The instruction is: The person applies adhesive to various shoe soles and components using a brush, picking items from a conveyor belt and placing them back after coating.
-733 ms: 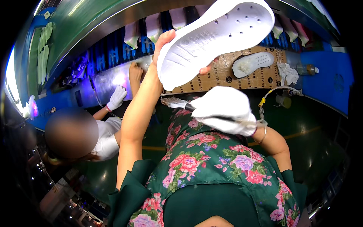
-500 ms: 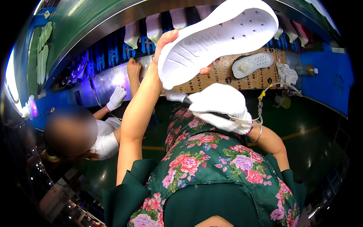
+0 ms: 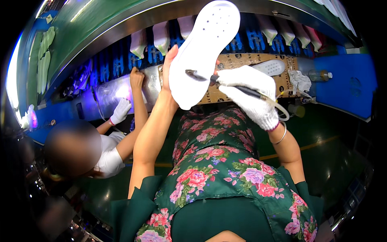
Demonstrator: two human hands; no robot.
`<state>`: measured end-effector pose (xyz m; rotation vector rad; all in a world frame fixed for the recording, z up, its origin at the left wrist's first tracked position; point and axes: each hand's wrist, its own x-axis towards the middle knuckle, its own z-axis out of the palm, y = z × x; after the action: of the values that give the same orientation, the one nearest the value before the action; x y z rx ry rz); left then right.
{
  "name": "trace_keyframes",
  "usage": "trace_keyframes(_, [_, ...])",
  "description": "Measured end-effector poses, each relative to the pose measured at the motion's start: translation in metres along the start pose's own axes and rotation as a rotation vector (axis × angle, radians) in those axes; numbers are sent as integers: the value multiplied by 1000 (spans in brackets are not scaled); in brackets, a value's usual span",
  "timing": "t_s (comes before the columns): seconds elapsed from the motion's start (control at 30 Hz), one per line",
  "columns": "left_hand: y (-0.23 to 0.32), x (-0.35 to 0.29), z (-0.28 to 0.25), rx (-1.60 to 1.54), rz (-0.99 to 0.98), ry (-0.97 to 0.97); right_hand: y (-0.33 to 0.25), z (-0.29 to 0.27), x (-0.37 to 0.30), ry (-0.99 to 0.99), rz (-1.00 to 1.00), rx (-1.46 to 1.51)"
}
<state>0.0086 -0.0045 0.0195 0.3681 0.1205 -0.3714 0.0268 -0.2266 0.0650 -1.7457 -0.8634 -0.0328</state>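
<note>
A white shoe sole (image 3: 215, 40) is held up in my bare left hand (image 3: 168, 66), its wider, holed end pointing away from me. My fingers wrap its left edge, and fingertips show at the right edge. My right hand (image 3: 252, 90), in a white knitted glove, closes around a black-handled brush (image 3: 242, 91) with a pale tube (image 3: 278, 105) running from its back end. The dark bristles lie against the face of the sole, near its middle on the near half. Part of the brush is hidden behind my gloved fingers.
Printed cardboard (image 3: 240, 60) covers the bench, with another white sole (image 3: 272, 67) on it. Crumpled white paper or cloth (image 3: 299, 82) and a clear bottle (image 3: 318, 75) stand to the right. Pale shoe parts (image 3: 161, 38) line the back. At left, a co-worker's gloved hand (image 3: 121, 111) and bare hand (image 3: 137, 76).
The sole has swung from a slant to nearly upright, its far end moving left. My right hand has brought the brush up from below the sole onto its face.
</note>
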Motion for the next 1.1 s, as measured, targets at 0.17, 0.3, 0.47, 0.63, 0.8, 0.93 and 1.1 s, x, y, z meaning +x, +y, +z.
trace_keyframes(0.17, [-31, -15, 4, -143, -67, -34, 29, -34, 36, 217, -292, -393])
trace_keyframes(0.3, [-32, -15, 3, -157, -40, -68, 24, -25, 33, 230, -317, -441])
trace_keyframes(0.47, [-13, -20, -7, -146, 14, -47, -18, 27, -20, -129, -236, -26])
trace_keyframes(0.63, [3, -22, -12, -97, 45, -69, -12, 31, -30, 39, 119, 380])
trace_keyframes(0.8, [7, -25, -2, 109, 167, -175, -4, 39, -50, -164, 376, 890])
trace_keyframes(0.93, [18, -36, 0, 320, 229, -245, 15, 33, -58, 48, 469, 1237])
trace_keyframes(1.1, [13, -58, -35, 328, 268, 161, 35, 27, -74, 217, 591, 1322])
